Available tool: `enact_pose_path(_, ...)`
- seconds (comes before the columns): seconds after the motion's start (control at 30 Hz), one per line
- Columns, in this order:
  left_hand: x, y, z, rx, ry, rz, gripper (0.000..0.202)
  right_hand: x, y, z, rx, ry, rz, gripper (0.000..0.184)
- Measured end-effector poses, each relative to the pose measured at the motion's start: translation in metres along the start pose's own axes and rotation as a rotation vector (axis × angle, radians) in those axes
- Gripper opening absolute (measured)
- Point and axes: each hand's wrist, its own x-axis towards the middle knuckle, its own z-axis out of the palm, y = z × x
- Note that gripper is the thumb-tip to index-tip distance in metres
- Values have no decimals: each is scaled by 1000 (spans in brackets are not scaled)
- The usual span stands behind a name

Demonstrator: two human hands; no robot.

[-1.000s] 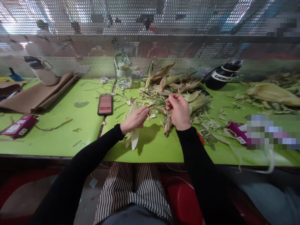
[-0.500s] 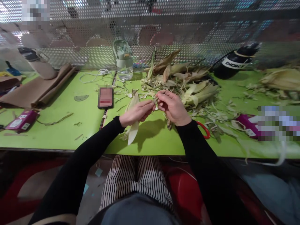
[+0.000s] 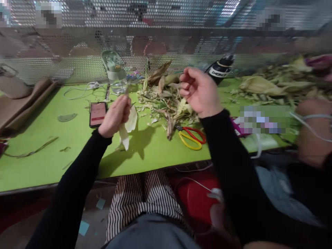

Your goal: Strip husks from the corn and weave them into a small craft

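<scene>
My left hand is closed in a fist above the table, beside the phone. Out of its top sticks a thin strip of corn husk, blurred by motion. Right below this hand are pale husk leaves; whether they touch it I cannot tell. My right hand is raised over the right side of the dried corn husk pile, its fingers curled in. Anything between those fingertips is too small or blurred to make out. Scissors with one red and one yellow handle lie near my right forearm.
A phone, a green-lidded water bottle and a white cable are on the left. A black bottle stands behind my right hand. Farther right are more husks and another person's arm. A perforated metal screen backs the table.
My hands, close together before, are now apart: the right moved up and right, the left tilted upward. The view has turned right, and the scissors show more fully.
</scene>
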Motion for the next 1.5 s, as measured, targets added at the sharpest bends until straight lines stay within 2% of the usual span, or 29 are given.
enact_pose_path(0.1,0,15,-14,-166,54,28,29,-7,-32,-48,-474,-32,68,8)
enact_pose_path(0.13,-1,21,-18,-208,70,56,31,-12,-35,-63,-689,-6,112,7)
enact_pose_path(0.23,-6,36,-27,-280,103,106,35,-30,-21,-101,-1418,-90,335,23)
enact_pose_path(0.37,-4,41,-30,-340,103,109,36,-46,17,-126,-1575,-138,481,36)
enact_pose_path(0.53,-2,34,-32,-428,80,79,36,-42,43,-125,-1615,-103,378,21)
enact_pose_path(0.67,-6,24,-34,-446,99,68,29,-31,57,-107,-1534,-130,287,21)
enact_pose_path(0.83,-3,10,-33,-410,70,11,28,-10,79,-70,-1235,-232,217,22)
enact_pose_path(1.0,-1,1,-29,-351,38,-25,27,38,93,-39,-901,-101,161,24)
enact_pose_path(1.1,0,-6,-28,-345,31,-29,25,67,87,-28,-746,-48,151,22)
enact_pose_path(1.17,0,-10,-27,-340,30,-46,25,77,78,-19,-648,-78,159,23)
enact_pose_path(1.23,1,-13,-24,-318,15,-77,26,76,70,-3,-549,-138,152,21)
enact_pose_path(1.3,1,-14,-21,-281,-8,-89,26,62,68,25,-460,-206,131,21)
enact_pose_path(1.43,-3,-9,-24,-213,33,-78,21,18,86,102,-147,-424,-30,23)
enact_pose_path(1.5,-8,-4,-33,-218,73,-65,17,2,97,136,-103,-360,-109,19)
